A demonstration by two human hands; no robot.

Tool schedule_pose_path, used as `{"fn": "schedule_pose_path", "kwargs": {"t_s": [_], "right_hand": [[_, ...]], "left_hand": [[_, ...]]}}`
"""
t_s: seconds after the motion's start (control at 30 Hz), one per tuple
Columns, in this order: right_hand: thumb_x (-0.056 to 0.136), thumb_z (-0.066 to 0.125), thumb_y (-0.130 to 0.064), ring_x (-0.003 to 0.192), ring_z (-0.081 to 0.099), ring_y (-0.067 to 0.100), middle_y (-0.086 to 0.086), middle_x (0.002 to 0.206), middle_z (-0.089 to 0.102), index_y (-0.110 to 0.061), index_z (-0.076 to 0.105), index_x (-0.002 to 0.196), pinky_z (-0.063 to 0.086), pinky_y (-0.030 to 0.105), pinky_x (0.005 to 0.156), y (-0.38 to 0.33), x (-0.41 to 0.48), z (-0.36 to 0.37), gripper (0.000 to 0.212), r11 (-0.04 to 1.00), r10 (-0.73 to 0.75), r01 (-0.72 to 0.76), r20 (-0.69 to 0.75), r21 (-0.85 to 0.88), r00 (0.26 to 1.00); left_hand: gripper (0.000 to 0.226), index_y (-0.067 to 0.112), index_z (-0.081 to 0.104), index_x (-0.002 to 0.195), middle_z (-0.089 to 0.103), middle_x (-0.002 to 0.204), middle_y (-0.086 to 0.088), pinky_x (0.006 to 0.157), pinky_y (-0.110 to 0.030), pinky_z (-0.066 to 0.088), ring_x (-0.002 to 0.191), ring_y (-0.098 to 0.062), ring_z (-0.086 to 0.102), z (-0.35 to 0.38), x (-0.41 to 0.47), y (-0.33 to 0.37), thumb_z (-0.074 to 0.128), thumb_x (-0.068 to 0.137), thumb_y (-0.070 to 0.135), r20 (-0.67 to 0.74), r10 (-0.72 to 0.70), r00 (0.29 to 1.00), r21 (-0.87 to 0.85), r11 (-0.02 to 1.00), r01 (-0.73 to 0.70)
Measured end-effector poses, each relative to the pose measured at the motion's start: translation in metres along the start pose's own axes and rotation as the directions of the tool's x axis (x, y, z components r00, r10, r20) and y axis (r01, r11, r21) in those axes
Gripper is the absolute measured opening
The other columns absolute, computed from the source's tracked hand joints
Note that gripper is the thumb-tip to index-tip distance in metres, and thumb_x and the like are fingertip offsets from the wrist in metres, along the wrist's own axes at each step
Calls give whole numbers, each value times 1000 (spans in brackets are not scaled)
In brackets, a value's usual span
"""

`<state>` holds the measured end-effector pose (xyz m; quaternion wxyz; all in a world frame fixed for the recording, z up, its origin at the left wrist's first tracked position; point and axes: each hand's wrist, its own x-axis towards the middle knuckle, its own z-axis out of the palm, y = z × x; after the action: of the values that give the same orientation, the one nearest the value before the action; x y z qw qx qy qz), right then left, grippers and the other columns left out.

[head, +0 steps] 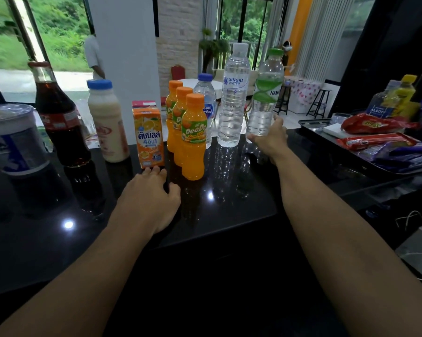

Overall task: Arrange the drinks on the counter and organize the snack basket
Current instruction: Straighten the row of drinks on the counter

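Right hand (pixel 269 139): wrapped round the lower part of the green-cap bottle (pixel 266 93), just right of the Singha bottle (pixel 233 98) and leaning slightly.
Left hand (pixel 151 198): fingers stretched and relaxed, gripping nothing; tips at the foot of the carton (pixel 148 137), well left of the Singha bottle.
Juice bottles (pixel 194 135): three in a row, just left of the Singha bottle.
Milk bottle (pixel 106 122), cola bottle (pixel 59 117): further left of it, beyond the carton.
Tray (pixel 312 122): well right of the Singha bottle, snack packs (pixel 375 124) inside.

Furniture and greenery behind
A red chair (pixel 176 70) and a plant (pixel 211 47) stand far beyond the left fingers (pixel 154 171); a black stool (pixel 325 90) stands far beyond the right fingers (pixel 278 122).
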<state>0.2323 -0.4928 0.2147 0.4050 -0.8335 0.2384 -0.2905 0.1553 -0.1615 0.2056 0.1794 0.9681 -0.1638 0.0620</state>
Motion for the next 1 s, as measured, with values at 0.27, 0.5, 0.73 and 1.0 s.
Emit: {"fn": "schedule_pose_path", "kwargs": {"t_s": [0.27,0.5,0.73,1.0], "right_hand": [[78,84,-11,119,56,24,10,137,54,-14,34,146,47,32,98,-3,-6,1,85,1000,7,-6,-33,28,999],[72,89,-17,132,38,31,16,145,35,-15,29,148,40,42,111,-9,-16,-2,96,995,100,-98,-101,23,990],[76,60,4,115,40,19,13,124,44,-9,53,120,47,30,97,-56,-42,0,46,941,-314,336,-441,-30,841],[94,49,2,128,44,24,15,135,49,-6,46,142,28,15,97,-171,0,-19,49,875,-476,443,-179,-194,861]], "left_hand": [[58,20,35,150,30,158,-1,112,-39,27,141,-25,29,0,0,1,34,98,45,9,-24,1000,6,1000,24],[58,19,35,150,30,158,-1,113,-37,25,142,-24,28,1,1,2,35,98,44,9,-22,1000,-4,1000,22],[57,14,39,148,34,155,-5,114,-35,23,142,-24,29,1,-1,1,37,97,41,-6,-3,1000,-38,999,3],[59,14,35,149,29,158,-5,117,-34,17,145,-20,23,2,1,-1,34,98,42,4,8,1000,-49,999,-8]]}}
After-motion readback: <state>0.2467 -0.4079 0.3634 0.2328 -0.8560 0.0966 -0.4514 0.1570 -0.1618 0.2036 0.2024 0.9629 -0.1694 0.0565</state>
